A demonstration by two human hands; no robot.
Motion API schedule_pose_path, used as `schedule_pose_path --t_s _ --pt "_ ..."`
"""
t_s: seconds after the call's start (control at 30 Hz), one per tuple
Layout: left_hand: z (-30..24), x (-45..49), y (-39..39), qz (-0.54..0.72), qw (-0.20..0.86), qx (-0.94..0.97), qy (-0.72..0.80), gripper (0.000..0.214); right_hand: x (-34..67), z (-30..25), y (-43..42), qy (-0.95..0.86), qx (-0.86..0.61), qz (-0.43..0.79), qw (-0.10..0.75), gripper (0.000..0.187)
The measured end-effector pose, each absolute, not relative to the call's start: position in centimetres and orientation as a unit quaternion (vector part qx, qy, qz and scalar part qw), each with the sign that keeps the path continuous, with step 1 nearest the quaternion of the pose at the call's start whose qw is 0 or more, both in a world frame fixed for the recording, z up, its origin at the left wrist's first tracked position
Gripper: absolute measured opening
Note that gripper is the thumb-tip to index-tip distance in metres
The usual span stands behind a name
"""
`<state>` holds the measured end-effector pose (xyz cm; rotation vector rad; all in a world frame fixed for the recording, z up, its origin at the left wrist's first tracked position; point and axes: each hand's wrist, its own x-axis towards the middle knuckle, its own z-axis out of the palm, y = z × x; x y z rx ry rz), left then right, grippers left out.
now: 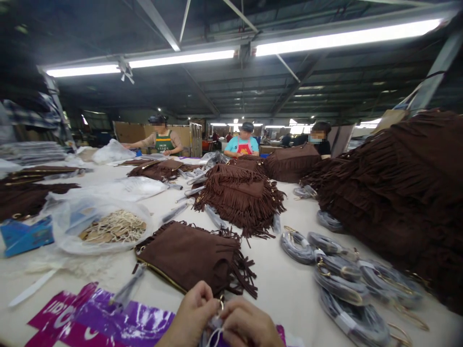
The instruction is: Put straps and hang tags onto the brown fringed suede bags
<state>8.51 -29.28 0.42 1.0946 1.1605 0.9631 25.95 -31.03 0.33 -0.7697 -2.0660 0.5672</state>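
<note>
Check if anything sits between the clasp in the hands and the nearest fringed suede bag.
Nothing visible. The small gold clasp, held between the left hand and right hand, sits right at the near corner of the brown fringed suede bag.

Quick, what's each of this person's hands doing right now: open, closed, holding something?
Left hand: closed, apparently pinching a small gold clasp.
Right hand: closed, apparently on the same clasp.

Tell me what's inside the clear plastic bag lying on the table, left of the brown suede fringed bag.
The clear plastic bag holds a tangled heap of cream cords with some tan pieces among them. Anything beneath the heap is covered, and the cloudy plastic hides the rest.
</note>
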Motion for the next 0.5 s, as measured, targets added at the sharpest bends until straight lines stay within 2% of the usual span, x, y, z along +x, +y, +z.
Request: schedule_pose_path --t_s 0.17,0.33,0.5 --pt "1.3 7.7 -29.7 0.409 0.629 0.453 0.482 0.024 27.3 3.0 -30.3 -0.756 -0.443 0.257 0.407 0.02" --pt "1.2 7.7 -29.5 0.387 0.63 0.426 0.522 0.024 26.8 2.8 -30.0 -0.772 -0.452 0.207 0.396 0.023" --pt "0.9 7.6 -29.2 0.389 0.66 0.384 0.515 0.024 26.0 1.8 -29.8 -0.743 -0.462 0.223 0.429 0.018"
